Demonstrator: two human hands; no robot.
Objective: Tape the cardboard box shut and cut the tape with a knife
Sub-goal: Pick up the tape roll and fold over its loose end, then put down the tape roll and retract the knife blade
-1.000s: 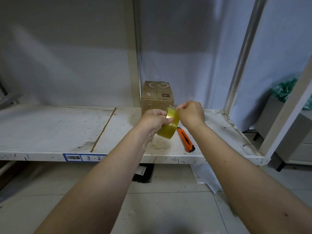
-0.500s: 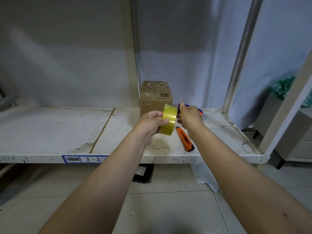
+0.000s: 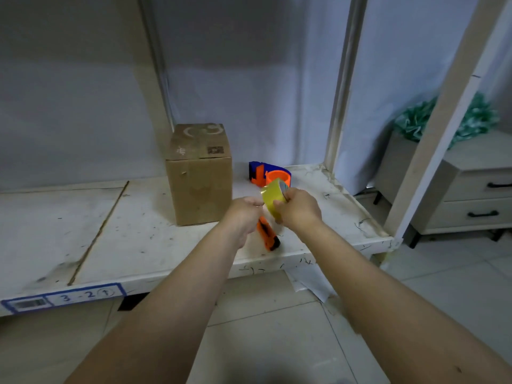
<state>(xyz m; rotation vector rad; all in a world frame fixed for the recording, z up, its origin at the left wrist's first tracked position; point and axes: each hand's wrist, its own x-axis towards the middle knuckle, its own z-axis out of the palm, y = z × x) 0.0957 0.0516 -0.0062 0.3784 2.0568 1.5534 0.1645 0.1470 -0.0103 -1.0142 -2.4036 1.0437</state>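
since the earlier frame the tape roll [image 3: 273,200] has passed from the left hand [image 3: 243,214] to the right hand [image 3: 299,207], which now curls closed around it above the shelf [image 3: 138,239], while the left hand pinches near the roll's edge, though whether it has the loose end i cannot tell. the cardboard box [image 3: 200,176] stands untaped just behind the hands, with the orange knife [image 3: 267,235] lying below them and a blue and orange dispenser [image 3: 270,174] beyond. if that pinch slips, the end may snap back onto the roll or fold and stick to itself.
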